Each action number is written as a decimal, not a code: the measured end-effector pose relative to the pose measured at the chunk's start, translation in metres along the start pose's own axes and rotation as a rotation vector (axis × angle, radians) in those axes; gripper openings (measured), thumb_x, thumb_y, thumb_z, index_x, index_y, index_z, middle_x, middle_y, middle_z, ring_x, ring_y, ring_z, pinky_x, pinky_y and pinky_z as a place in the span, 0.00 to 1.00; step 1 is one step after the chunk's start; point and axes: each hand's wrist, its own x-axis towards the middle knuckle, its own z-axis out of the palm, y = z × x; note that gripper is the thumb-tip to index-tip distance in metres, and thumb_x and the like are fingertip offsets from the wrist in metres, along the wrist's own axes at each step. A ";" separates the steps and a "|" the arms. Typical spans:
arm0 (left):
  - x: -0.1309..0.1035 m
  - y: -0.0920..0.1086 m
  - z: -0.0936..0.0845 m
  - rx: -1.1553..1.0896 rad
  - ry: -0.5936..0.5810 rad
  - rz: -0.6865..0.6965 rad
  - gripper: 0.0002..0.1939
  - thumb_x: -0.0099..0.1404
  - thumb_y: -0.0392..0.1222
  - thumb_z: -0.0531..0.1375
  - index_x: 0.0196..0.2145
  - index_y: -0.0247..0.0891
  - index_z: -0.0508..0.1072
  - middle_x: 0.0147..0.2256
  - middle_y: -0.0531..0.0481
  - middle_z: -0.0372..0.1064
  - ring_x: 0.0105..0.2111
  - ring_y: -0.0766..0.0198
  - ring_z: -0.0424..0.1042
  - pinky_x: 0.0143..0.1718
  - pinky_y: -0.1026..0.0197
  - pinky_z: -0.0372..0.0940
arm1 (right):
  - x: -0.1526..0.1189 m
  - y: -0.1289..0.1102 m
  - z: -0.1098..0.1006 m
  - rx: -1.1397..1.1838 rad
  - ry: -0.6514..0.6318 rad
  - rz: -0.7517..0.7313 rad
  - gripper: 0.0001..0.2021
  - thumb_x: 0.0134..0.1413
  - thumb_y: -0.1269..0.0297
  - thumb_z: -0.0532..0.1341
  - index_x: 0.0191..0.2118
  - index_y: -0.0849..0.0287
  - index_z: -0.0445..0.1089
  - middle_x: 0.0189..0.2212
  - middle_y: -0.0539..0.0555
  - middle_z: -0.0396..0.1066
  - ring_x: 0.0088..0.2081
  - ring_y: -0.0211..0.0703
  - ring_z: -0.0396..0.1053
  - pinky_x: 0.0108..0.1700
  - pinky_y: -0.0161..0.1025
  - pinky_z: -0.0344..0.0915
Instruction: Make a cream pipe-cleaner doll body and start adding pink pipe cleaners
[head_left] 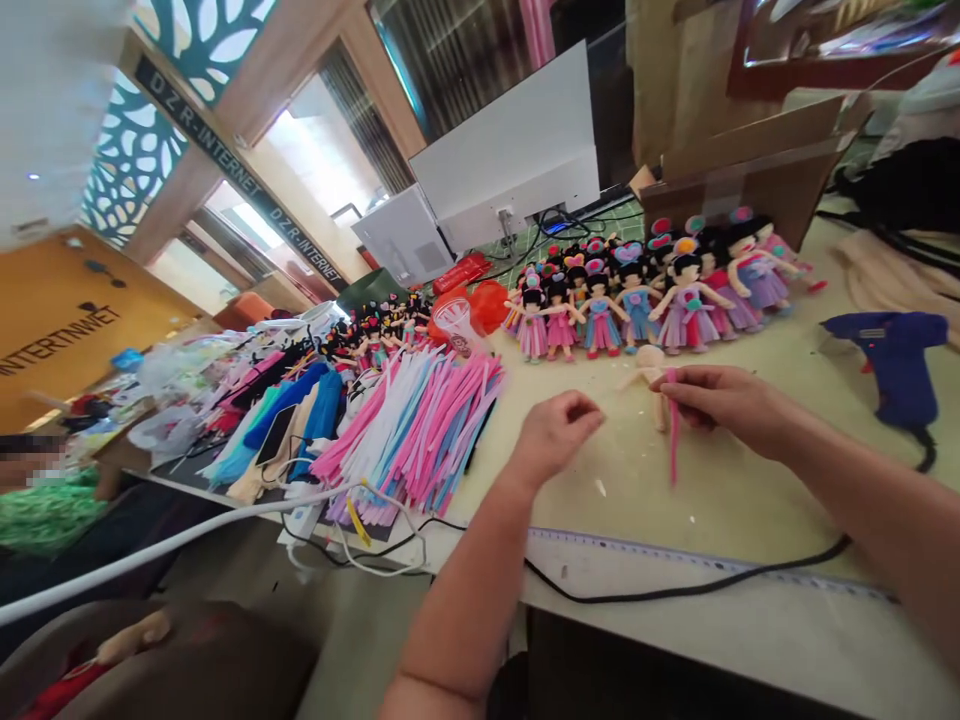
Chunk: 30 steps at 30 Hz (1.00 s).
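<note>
A pink pipe cleaner [673,440] hangs down from the pinched fingers of my right hand [724,400]. The same hand holds a bare, cream-coloured doll body [651,372] with a round head, thin arms and legs; part of it is hidden behind my fingers. To the left, my left hand [559,430] hovers over the table apart from the doll, its fingers curled in and nothing visible between them. Finished dolls [600,310] with black hair and coloured skirts stand in rows just beyond my hands.
Pink, white and blue pipe cleaners [420,430] lie heaped on the left. A blue glue gun [892,360] rests at the right, its black cord [675,593] running along the front edge by a measuring tape [645,550]. Behind stand a cardboard box [750,170] and a monitor [517,150].
</note>
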 end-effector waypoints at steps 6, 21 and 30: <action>-0.029 -0.041 -0.083 0.507 0.315 -0.210 0.08 0.66 0.39 0.56 0.37 0.38 0.76 0.39 0.47 0.77 0.40 0.59 0.73 0.44 0.59 0.63 | -0.007 -0.005 0.008 -0.019 -0.058 0.041 0.31 0.32 0.36 0.68 0.32 0.61 0.69 0.17 0.44 0.57 0.19 0.33 0.54 0.23 0.35 0.49; -0.051 -0.080 -0.111 0.846 0.415 -0.481 0.09 0.64 0.39 0.54 0.39 0.39 0.73 0.40 0.43 0.75 0.43 0.53 0.73 0.43 0.56 0.62 | 0.000 0.008 0.007 -0.141 -0.136 0.071 0.23 0.39 0.40 0.66 0.32 0.57 0.70 0.15 0.45 0.58 0.18 0.34 0.55 0.20 0.33 0.47; -0.048 -0.089 -0.139 0.696 0.481 -0.479 0.09 0.62 0.39 0.59 0.41 0.39 0.70 0.35 0.49 0.73 0.35 0.59 0.72 0.39 0.59 0.63 | -0.007 -0.003 0.011 -0.155 -0.132 0.110 0.26 0.39 0.42 0.65 0.36 0.61 0.69 0.17 0.45 0.57 0.20 0.34 0.54 0.23 0.34 0.44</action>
